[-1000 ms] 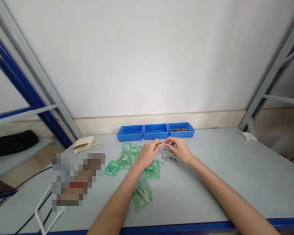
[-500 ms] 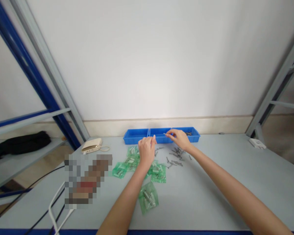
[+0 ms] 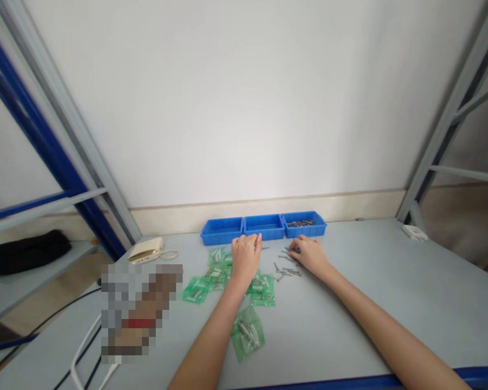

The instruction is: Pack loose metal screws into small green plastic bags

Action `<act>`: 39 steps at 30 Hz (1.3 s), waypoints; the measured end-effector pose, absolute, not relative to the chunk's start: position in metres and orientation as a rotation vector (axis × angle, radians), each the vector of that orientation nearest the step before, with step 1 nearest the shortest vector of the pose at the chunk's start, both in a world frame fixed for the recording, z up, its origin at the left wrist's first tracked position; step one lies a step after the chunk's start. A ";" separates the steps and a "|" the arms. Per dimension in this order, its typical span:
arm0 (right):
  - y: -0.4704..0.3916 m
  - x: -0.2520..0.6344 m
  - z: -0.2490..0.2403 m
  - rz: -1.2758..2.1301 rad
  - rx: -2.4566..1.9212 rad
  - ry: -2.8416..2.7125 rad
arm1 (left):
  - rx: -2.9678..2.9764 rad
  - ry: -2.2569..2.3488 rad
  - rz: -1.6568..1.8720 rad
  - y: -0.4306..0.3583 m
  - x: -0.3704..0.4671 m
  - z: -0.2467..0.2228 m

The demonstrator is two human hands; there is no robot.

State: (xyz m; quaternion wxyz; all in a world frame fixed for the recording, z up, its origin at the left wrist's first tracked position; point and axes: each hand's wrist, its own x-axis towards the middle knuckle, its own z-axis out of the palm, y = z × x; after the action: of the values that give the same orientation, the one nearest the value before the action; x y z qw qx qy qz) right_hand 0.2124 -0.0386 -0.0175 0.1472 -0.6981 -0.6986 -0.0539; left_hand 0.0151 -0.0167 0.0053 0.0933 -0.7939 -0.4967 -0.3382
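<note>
At the far left, a dark bundle [image 3: 26, 252] lies on a low shelf [image 3: 75, 259] behind a slanting blue post [image 3: 57, 146]. A white cable [image 3: 76, 352] and some dark ones run across the near left corner of the table [image 3: 329, 336], beside a patch too blurred to make out. Behind that sits a small cream box [image 3: 146, 250] with a loop at its side.

Next come the green bags [image 3: 196, 290], see-through, with pale plugs and metal bits inside; most lie bunched and overlapping, and one bag [image 3: 248, 333] lies apart, nearer the person. Beyond them stands the left blue tray [image 3: 222, 239], with the middle tray [image 3: 264, 235] just beside it, in a row along the wall.

The left hand [image 3: 245, 257] is over the bags, its back toward me and its fingers curled; I cannot tell whether it holds anything. Loose screws [image 3: 289, 272] lie scattered right of the bags. The right hand [image 3: 311, 255] reaches down to them, fingertips bent in at the pile, though I cannot tell if they grip one. Behind it, the right tray [image 3: 305, 232] holds more screws. Well off to the right lies a white block [image 3: 415, 233].
</note>
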 end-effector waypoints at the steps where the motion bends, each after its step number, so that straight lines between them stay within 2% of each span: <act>1: -0.040 0.213 -0.020 -0.148 -2.004 -2.002 | -2.353 -1.458 -0.979 -0.017 0.015 0.004; 6: -0.040 0.213 -0.021 -0.079 -1.943 -1.965 | -2.368 -1.440 -0.949 -0.013 0.013 -0.003; 10: -0.042 0.216 -0.019 0.073 -1.835 -1.879 | -2.447 -1.350 -1.093 -0.011 0.014 -0.007; 13: -0.040 0.217 -0.019 0.388 -1.669 -1.755 | -2.559 -1.175 -1.081 -0.015 0.017 -0.007; 17: -0.037 0.214 -0.021 0.901 -1.255 -1.667 | -2.727 -0.871 -0.757 -0.021 0.022 -0.005; 22: -0.038 0.210 -0.025 1.181 -1.051 -1.513 | -2.647 -0.770 -0.628 -0.024 0.025 -0.005; 30: -0.040 0.215 -0.017 1.159 -1.032 -1.540 | -2.581 -0.856 -0.748 -0.025 0.024 -0.001; 39: -0.046 0.209 -0.013 1.066 -1.065 -1.569 | -2.611 -0.877 -0.616 -0.027 0.024 -0.002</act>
State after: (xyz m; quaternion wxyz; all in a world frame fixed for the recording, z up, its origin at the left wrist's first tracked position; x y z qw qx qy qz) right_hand 0.2092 -0.0464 -0.0132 0.4644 -0.4336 -0.6388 0.4339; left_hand 0.0243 -0.0268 -0.0020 0.1588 -0.9134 -0.3068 -0.2153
